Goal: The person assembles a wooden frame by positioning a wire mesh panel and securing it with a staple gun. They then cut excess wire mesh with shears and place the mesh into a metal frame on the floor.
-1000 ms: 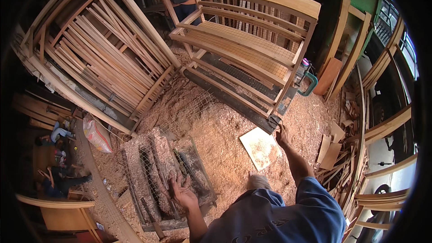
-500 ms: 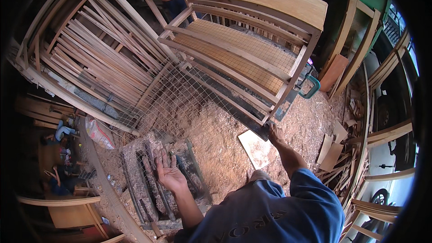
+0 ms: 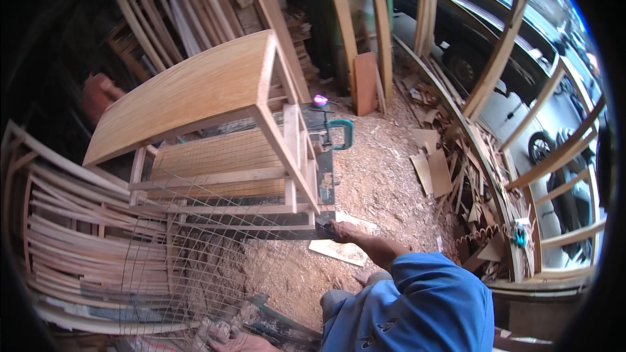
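A slatted wooden frame with a curved plywood panel along its top stands on a dark workbench. My right hand is closed around the bench's dark near corner, just beside the frame's lower end. Wire mesh passes through the frame and hangs down over the near side of the bench. Low at the bottom edge is my left hand, empty, its fingers apart, close to the mesh; part of it is cut off by the picture's rim. A teal C-clamp grips the bench's right side.
Sawdust and shavings cover the floor, with a pale board below the bench corner. Curved wooden frames and slats stand at the left. Offcuts pile up at the right. A person in a red top is beyond the frame.
My view has turned to the right, so the frame appears further left and lower. The right hand stays at the bench corner. My left hand, raised palm up before, is now lower near the picture's edge.
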Demonstrator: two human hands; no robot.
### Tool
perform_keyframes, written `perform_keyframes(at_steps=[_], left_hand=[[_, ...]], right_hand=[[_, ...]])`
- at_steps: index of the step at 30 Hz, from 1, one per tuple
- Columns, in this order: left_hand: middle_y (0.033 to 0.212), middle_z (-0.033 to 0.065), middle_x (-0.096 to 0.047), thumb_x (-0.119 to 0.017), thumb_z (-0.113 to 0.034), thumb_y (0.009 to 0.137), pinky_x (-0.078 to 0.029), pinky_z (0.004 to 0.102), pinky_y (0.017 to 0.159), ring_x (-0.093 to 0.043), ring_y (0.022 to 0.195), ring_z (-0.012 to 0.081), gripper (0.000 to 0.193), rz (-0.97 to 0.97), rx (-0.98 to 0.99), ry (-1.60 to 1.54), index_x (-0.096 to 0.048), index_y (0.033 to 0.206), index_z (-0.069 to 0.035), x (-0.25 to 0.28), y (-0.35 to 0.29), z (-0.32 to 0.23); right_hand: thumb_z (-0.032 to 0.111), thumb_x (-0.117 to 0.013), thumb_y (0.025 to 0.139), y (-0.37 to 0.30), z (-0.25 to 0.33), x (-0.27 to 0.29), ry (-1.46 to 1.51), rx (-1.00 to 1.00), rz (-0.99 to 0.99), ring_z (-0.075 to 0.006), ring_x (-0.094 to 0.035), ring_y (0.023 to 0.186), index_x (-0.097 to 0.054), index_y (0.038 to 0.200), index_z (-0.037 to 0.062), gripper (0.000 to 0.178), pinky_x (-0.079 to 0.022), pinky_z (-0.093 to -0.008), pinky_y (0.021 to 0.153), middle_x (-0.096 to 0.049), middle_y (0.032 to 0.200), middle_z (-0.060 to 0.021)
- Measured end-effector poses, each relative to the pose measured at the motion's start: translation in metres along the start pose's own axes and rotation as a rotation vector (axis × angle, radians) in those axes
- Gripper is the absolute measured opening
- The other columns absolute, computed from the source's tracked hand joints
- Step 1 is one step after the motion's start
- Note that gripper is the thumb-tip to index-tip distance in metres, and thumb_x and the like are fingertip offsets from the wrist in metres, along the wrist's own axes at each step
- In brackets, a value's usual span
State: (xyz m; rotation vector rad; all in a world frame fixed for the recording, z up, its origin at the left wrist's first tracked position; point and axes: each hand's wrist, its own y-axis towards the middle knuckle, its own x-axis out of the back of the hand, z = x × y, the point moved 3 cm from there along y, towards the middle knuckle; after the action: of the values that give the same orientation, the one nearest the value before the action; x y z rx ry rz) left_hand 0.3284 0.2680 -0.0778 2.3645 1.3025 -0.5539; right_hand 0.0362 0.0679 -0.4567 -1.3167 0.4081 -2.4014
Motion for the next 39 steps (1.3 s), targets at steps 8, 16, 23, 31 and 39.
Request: perform_keyframes(at_steps=[8, 16, 23, 31, 39], left_hand=[[0.137, 0.0187, -0.051, -0.050, -0.014, 0.097, -0.060, 0.0390, 0.062, -0.066, 0.100, 0.0340, 0.070, 0.366, -0.006, -0.507, -0.011, 0.155, -0.026, -0.124, -0.024, -0.028], [0.121, 0.0208, -0.055, -0.050, -0.019, 0.098, -0.059, 0.0237, 0.046, -0.068, 0.093, 0.0247, 0.069, 1.016, -0.030, -0.391, -0.008, 0.153, -0.011, -0.208, -0.138, -0.032], [0.109, 0.0264, -0.059, -0.054, -0.010, 0.096, -0.064, 0.0386, 0.050, -0.071, 0.083, 0.0332, 0.073, 1.651, 0.681, -0.574, -0.007, 0.152, -0.011, -0.251, -0.319, -0.016], [0.116, 0.0209, -0.060, -0.048, -0.004, 0.097, -0.066, 0.0381, 0.062, -0.070, 0.094, 0.0302, 0.060, 1.813, 1.326, -0.346, -0.021, 0.150, -0.015, -0.268, -0.520, 0.102], [0.124, 0.0231, -0.058, -0.048, -0.004, 0.096, -0.065, 0.0351, 0.062, -0.069, 0.093, 0.0293, 0.058, 1.858, 1.470, 0.192, -0.025, 0.149, -0.015, -0.287, -0.597, 0.233]], right_hand=[[0.030, -0.067, 0.059, -0.140, -0.057, -0.055, 0.485, -0.213, -0.057, -0.0308, -0.063, 0.074, -0.065, 0.080, 0.0014, 0.035, -0.048, -0.0438, 0.066, -0.065, 0.076, -0.0181], [0.063, -0.076, 0.073, -0.325, -0.126, -0.104, 1.329, -0.800, -0.599, -0.0146, -0.052, 0.049, -0.059, 0.063, 0.0079, 0.059, -0.041, -0.0306, 0.049, -0.054, 0.056, -0.0025], [0.048, -0.071, 0.085, -0.400, -0.181, -0.111, 1.982, -0.700, -0.914, -0.0150, -0.053, 0.049, -0.055, 0.071, 0.0090, 0.045, -0.042, -0.0325, 0.046, -0.055, 0.058, -0.0046], [0.044, -0.072, 0.085, -0.480, -0.309, -0.023, 1.675, -0.472, -1.451, -0.0179, -0.062, 0.060, -0.065, 0.097, 0.0040, 0.042, -0.051, -0.0341, 0.055, -0.065, 0.073, -0.0110], [0.046, -0.066, 0.090, -0.608, -0.329, 0.085, 1.652, 0.166, -1.962, -0.0263, -0.072, 0.088, -0.052, 0.093, 0.0104, 0.038, -0.059, -0.0380, 0.074, -0.069, 0.095, -0.0167]])
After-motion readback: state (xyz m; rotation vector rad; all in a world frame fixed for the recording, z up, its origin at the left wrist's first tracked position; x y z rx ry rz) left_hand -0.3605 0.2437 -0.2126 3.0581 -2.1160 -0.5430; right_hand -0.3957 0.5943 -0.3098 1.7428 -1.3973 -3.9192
